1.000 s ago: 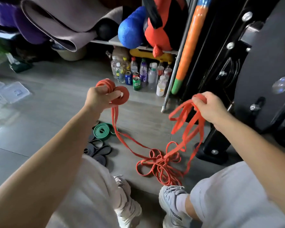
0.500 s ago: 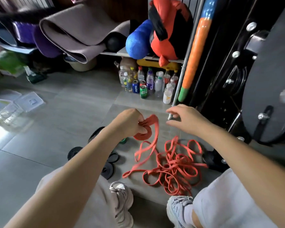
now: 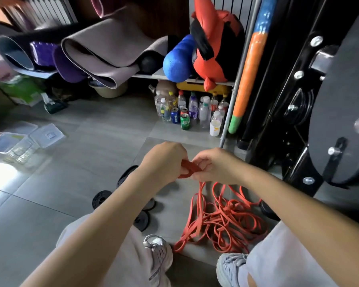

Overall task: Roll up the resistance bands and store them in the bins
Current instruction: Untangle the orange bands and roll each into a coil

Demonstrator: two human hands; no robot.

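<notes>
Left hand (image 3: 164, 160) and right hand (image 3: 215, 165) both pinch the orange coil (image 3: 188, 170). Wind tight, feeding slack from the tangle (image 3: 222, 221) below.

Home gym, rolled mats (image 3: 112, 56), weight machine (image 3: 330, 121)

"PEPSI" on the blue can (image 3: 175, 115)
</notes>
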